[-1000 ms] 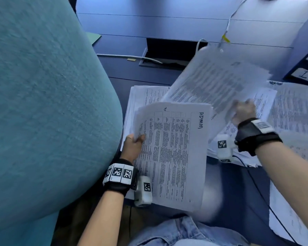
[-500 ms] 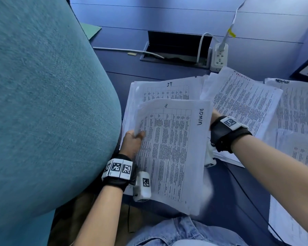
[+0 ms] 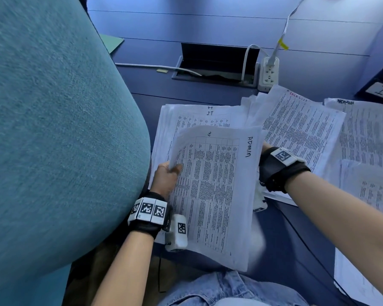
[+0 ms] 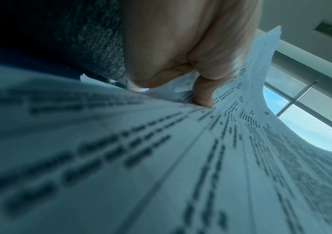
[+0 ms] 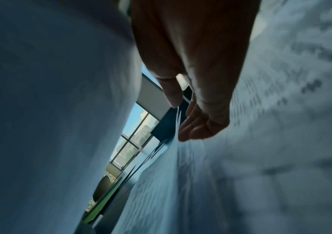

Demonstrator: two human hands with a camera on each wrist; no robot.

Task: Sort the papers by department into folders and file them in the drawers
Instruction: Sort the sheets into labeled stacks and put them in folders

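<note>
Left hand (image 3: 165,180) pinching held stack (image 3: 215,195), ADMIN sheet on top, thumb on its left edge, stack raised over desk (image 3: 208,25). Right hand (image 5: 193,88) behind stack's right edge, fingers loosely curled at sheet edges; grip unclear. Best to peel only the top sheet, read the label, then drop on the matching pile: IT pile (image 3: 199,117) just beyond stack, other piles (image 3: 363,138) right of it.

Surface: dark blue desk (image 3: 208,25), filling the upper frame.
Papers: loose printed white stacks (image 3: 296,129) spread centre to right.
Power strip: white (image 3: 269,74), upper right.
Folder: green corner (image 3: 114,41), upper left.
</note>
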